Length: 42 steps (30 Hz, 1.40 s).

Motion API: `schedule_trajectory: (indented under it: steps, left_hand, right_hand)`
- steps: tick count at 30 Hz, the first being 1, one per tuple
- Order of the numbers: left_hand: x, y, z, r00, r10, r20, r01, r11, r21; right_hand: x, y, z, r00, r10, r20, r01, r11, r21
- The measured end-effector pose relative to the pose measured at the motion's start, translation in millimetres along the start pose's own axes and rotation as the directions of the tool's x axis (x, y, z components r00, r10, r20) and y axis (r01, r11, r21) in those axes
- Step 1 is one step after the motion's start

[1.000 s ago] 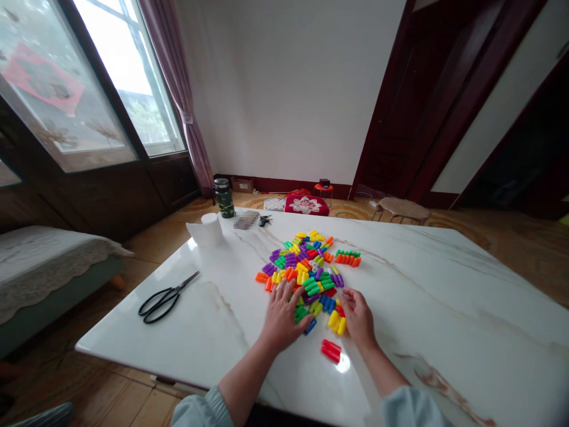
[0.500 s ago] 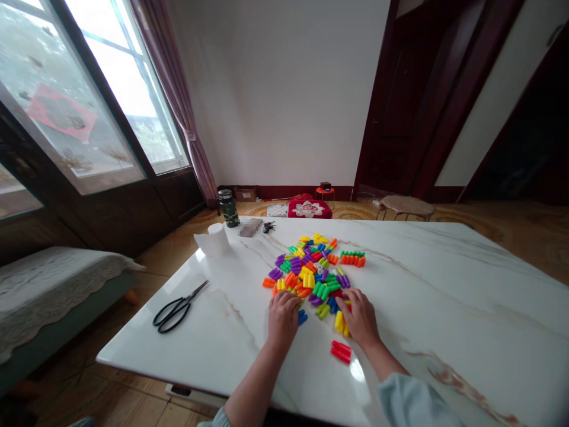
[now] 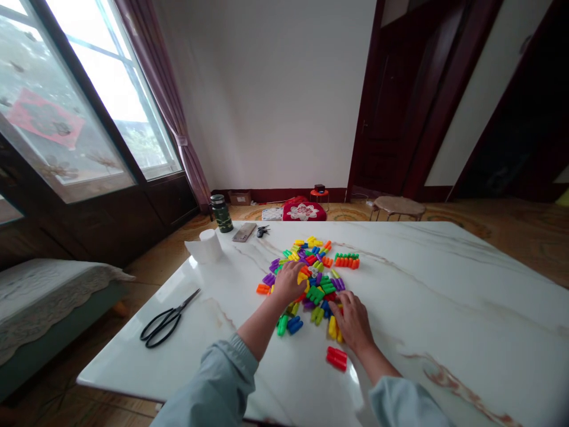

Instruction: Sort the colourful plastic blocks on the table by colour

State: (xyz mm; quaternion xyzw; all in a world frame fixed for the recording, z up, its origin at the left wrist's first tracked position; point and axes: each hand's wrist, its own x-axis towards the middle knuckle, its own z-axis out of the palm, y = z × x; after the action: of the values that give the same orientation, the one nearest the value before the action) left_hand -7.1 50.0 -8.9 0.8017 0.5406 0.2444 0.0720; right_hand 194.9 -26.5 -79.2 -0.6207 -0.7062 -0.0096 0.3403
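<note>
A heap of colourful plastic building pieces (image 3: 316, 295), shaped like joined short tubes, lies on the white marble-look table. My left hand (image 3: 290, 281) reaches over the heap's left part, fingers apart and bent down towards yellow and orange pieces; its fingertips are partly hidden. At the right edge rests my right hand (image 3: 353, 320), fingers spread beside blue and yellow pieces (image 3: 333, 328). Nearer me lies a separate red piece (image 3: 336, 358). A green piece (image 3: 283, 324) and a blue piece (image 3: 294, 324) sit below my left hand. Behind the heap stands a joined orange-and-green row (image 3: 347, 261).
Black-handled scissors (image 3: 166, 323) lie on the table's left side. Farther back are a white paper roll (image 3: 210, 245), a camouflage bottle (image 3: 221, 213), a phone (image 3: 244, 232) and keys (image 3: 262, 231). A round stool (image 3: 398, 206) stands beyond the table's far edge.
My left hand has moved forward and slightly right, from the heap's near left edge to over it, uncovering green and blue pieces. My right hand stays at the right edge. The view has shifted slightly.
</note>
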Motion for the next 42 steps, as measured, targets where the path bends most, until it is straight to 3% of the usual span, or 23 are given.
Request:
schedule_trajectory:
  steps: [7, 13, 17, 21, 23, 25, 27, 28, 30, 31, 39, 42]
  left_hand:
    - [23, 13, 9.0, 0.990, -0.025, 0.139, 0.014, 0.997, 0.079]
    - [29, 8, 14.5, 0.985, -0.076, 0.158, 0.065, 0.995, 0.079]
    - [22, 3, 9.6, 0.993, -0.093, 0.077, 0.094, 0.995, -0.011]
    - [-1, 6, -0.9, 0.979, -0.170, -0.116, 0.144, 0.968, -0.205]
    - [-18, 13, -1.5, 0.947, -0.249, -0.201, 0.161, 0.914, -0.373]
    - [-36, 23, 4.7, 0.921, -0.329, -0.206, 0.182, 0.835, -0.520]
    - [-53, 34, 16.4, 0.916, -0.386, -0.111, 0.200, 0.678, -0.708]
    - [-60, 39, 23.3, 0.920, -0.392, -0.014, 0.202, 0.504, -0.840]
    - [-71, 48, 36.2, 0.931, -0.354, 0.090, 0.210, 0.314, -0.926]
    - [-74, 51, 41.5, 0.936, -0.329, 0.120, 0.214, 0.266, -0.940]
    - [-77, 57, 58.6, 0.951, -0.279, 0.133, 0.208, 0.256, -0.944]
    - [-80, 56, 62.2, 0.960, -0.263, 0.098, 0.190, 0.356, -0.915]
  right_hand:
    - [1, -5, -3, 1.000, 0.011, 0.015, -0.010, 1.000, -0.005]
    - [1, -3, -1, 1.000, -0.001, 0.011, 0.001, 1.000, 0.019]
    - [1, -2, 0, 1.000, -0.017, -0.003, 0.017, 0.999, 0.027]
    - [1, -2, -1, 1.000, -0.014, -0.024, 0.015, 0.999, 0.041]
    - [0, -3, -1, 1.000, 0.003, -0.028, -0.002, 0.998, 0.059]
    - [0, -3, 0, 1.000, 0.018, -0.024, -0.016, 0.997, 0.075]
    - [-1, -2, 1, 0.999, 0.024, -0.023, -0.022, 0.996, 0.081]
    - [-2, -2, 1, 0.999, 0.022, -0.025, -0.020, 0.996, 0.083]
    - [-2, -2, 0, 0.999, -0.002, -0.037, 0.005, 0.996, 0.094]
    - [-3, -2, -1, 0.999, -0.022, -0.047, 0.027, 0.994, 0.103]
    - [-3, -7, -8, 0.978, -0.207, -0.029, 0.209, 0.970, 0.122]
    - [-4, -10, -9, 0.970, -0.242, -0.014, 0.242, 0.964, 0.109]
